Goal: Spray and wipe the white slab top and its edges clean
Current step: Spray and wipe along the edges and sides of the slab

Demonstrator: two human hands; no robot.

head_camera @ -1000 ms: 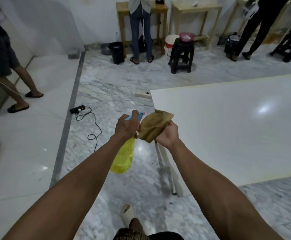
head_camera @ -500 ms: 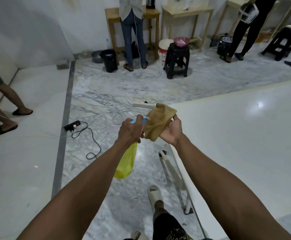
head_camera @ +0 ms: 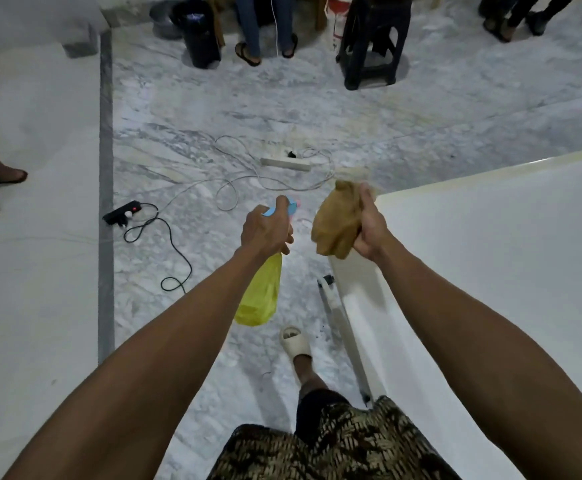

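The marbled grey floor (head_camera: 282, 109) fills most of the frame, with a plain pale strip at the left behind a dark grey line. The white slab (head_camera: 490, 271) takes the right side from mid-height down to the lower edge, its glossy top bare, its near corner just beside the cloth and its left edge running down toward the person's patterned shorts (head_camera: 334, 445).

Both forearms reach up from the bottom of the frame. The left hand (head_camera: 265, 230), at centre, grips the blue trigger head of a yellow spray bottle (head_camera: 260, 292), fingers curled round it, the bottle body hanging down over the floor, apart from the slab. The right hand (head_camera: 369, 230), just right of centre, clutches a bunched tan cloth (head_camera: 334, 220) at the slab's corner; whether the cloth touches the slab I cannot tell.

Along the top of the frame stand a black plastic stool (head_camera: 369, 39), a black bin (head_camera: 199, 32) and someone's jeans and sandals. A white power strip (head_camera: 284, 163) with looping white cable lies at upper centre, a black power strip (head_camera: 121, 213) with black cable at centre left. A pale sandal (head_camera: 294, 342) shows on the person's foot, lower centre.
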